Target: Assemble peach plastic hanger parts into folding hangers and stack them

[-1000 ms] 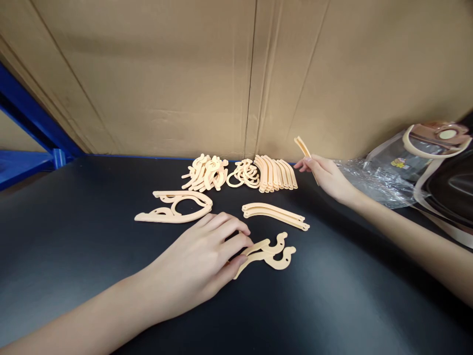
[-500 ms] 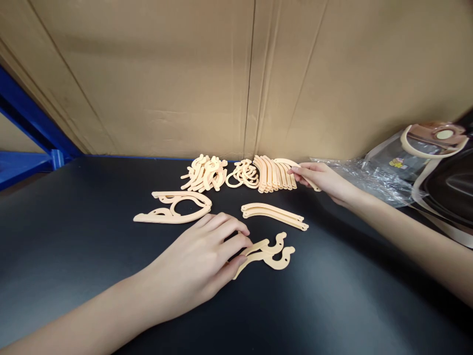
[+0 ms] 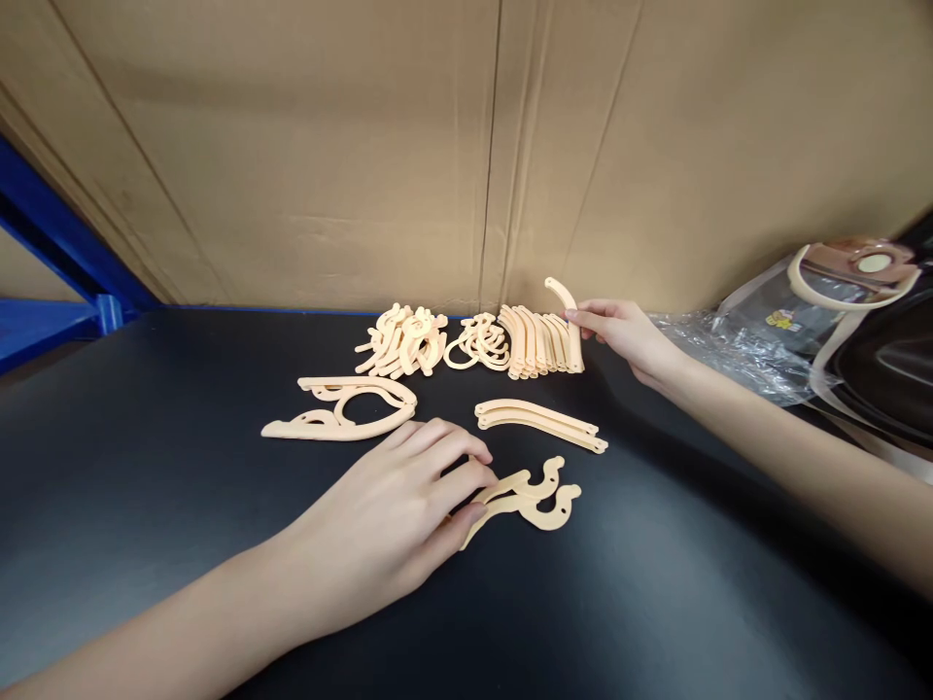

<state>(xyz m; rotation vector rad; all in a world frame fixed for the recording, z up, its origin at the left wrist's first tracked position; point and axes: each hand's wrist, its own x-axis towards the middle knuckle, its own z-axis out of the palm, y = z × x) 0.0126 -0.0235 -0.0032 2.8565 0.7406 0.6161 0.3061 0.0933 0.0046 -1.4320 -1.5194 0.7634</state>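
Observation:
My right hand [image 3: 619, 335] pinches a curved beige strip [image 3: 560, 292], held upright at the right end of a row of similar curved strips [image 3: 529, 340]. My left hand [image 3: 415, 496] rests on the black table with its fingers curled round the near ends of some hook-shaped beige pieces [image 3: 550, 510]. Between the hands lie two curved strips [image 3: 539, 420] side by side. An assembled, folded beige piece [image 3: 364, 428] lies beyond my left hand.
At the table's back are a pile of hooked beige pieces [image 3: 404, 340] and a pile of rings [image 3: 481, 342]. Cardboard [image 3: 328, 175] stands behind. Clear plastic [image 3: 758, 365] and a bottle with a handle [image 3: 816, 292] are at right.
The strip in my right hand has turned from slanting down at the right to upright, its upper end now raised above the row. My left hand has stayed in place.

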